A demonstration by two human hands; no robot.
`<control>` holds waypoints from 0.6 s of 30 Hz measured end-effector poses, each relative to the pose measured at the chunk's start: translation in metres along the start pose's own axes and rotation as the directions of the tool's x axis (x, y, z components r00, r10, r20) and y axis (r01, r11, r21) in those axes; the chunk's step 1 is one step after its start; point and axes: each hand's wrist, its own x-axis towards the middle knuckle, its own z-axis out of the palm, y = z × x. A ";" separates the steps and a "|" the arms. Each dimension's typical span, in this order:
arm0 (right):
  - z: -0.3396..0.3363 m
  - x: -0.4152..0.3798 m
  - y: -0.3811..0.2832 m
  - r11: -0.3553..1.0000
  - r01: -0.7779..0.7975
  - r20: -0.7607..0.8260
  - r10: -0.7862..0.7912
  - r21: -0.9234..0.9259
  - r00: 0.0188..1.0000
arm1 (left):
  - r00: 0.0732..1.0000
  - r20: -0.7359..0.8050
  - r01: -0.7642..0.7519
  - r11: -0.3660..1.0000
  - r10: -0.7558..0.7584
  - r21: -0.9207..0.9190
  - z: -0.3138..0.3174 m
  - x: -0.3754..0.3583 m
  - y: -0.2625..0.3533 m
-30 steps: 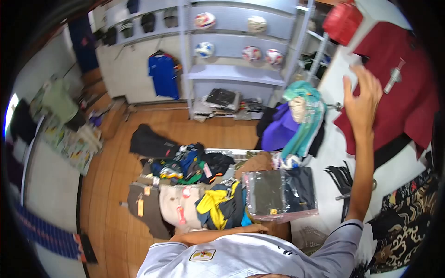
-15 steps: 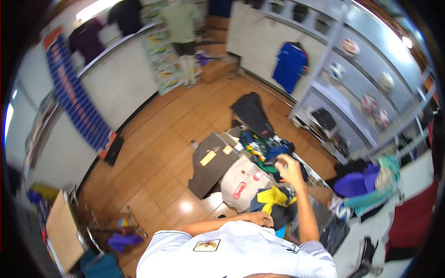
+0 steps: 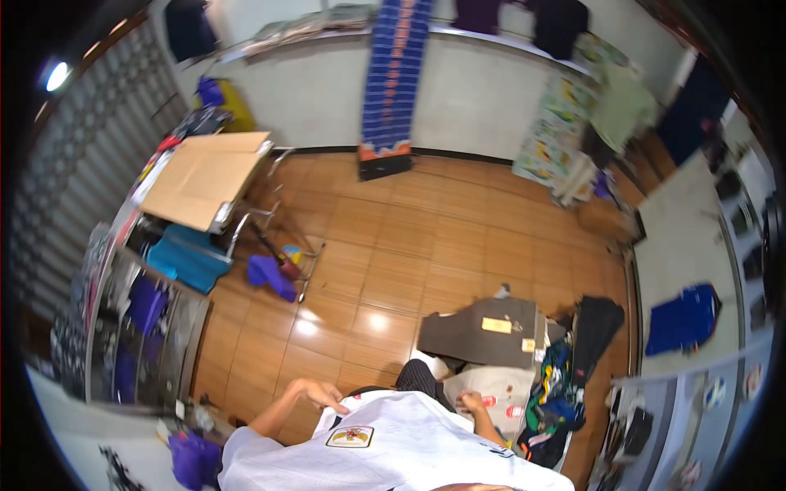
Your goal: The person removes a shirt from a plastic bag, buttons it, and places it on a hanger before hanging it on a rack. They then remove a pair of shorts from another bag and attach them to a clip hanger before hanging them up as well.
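No words, brands or numbers readable, orange lettering down a blue banner [image 3: 395,82] too blurred to read, print on the pale tag [image 3: 496,325], the red labels [image 3: 489,401] and the white shirt's badge [image 3: 350,437] illegible.

On my view, the left hand [image 3: 319,394] sits on the near left, raised beside the chest [image 3: 401,438], fingers bent and angled inward; I cannot tell whether they pinch anything. Its forearm [image 3: 277,417] slants up and inward, elbow bent. The right hand [image 3: 472,402] is in front of the chest, well apart from the left, fingers curled inward, their grip unclear to me. I see only a short stretch of the right forearm [image 3: 489,425], angled back toward the body.
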 end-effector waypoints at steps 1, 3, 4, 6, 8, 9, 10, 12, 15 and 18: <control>0.007 0.029 0.015 0.993 -0.079 0.070 0.073 0.092 0.995 | 0.997 -0.049 -0.064 0.986 0.057 -0.152 0.016 -0.009 -0.014; 0.017 0.075 0.035 0.965 0.076 0.104 -0.051 -0.252 0.993 | 0.981 -0.138 -0.183 0.901 0.139 -0.393 0.031 -0.015 -0.033; 0.020 0.096 0.038 0.871 0.192 0.140 -0.144 -0.452 0.980 | 0.970 -0.171 -0.234 0.843 0.171 -0.484 0.033 -0.015 -0.040; 0.026 0.119 0.022 0.641 0.337 0.214 -0.264 -0.690 0.940 | 0.950 -0.245 -0.306 0.723 0.192 -0.620 0.036 -0.004 -0.062; 0.030 0.128 -0.026 0.558 0.380 0.270 -0.271 -0.738 0.924 | 0.918 -0.334 -0.391 0.632 0.215 -0.669 0.028 0.006 -0.078; 0.031 0.132 -0.050 0.535 0.396 0.294 -0.270 -0.746 0.917 | 0.900 -0.374 -0.432 0.585 0.225 -0.687 0.023 0.009 -0.079; 0.032 0.138 -0.075 0.516 0.412 0.315 -0.269 -0.751 0.910 | 0.887 -0.410 -0.456 0.547 0.212 -0.703 0.017 0.005 -0.072; 0.036 0.155 -0.132 0.484 0.453 0.362 -0.274 -0.749 0.891 | 0.863 -0.471 -0.495 0.482 0.181 -0.723 0.000 -0.008 -0.059; 0.052 0.178 -0.222 0.469 0.501 0.411 -0.287 -0.727 0.865 | 0.834 -0.514 -0.548 0.405 0.200 -0.732 -0.032 -0.012 -0.063; 0.086 0.220 -0.293 0.971 0.002 0.121 0.028 -0.237 0.992 | 0.818 -0.537 -0.574 0.352 0.207 -0.739 -0.058 -0.012 -0.065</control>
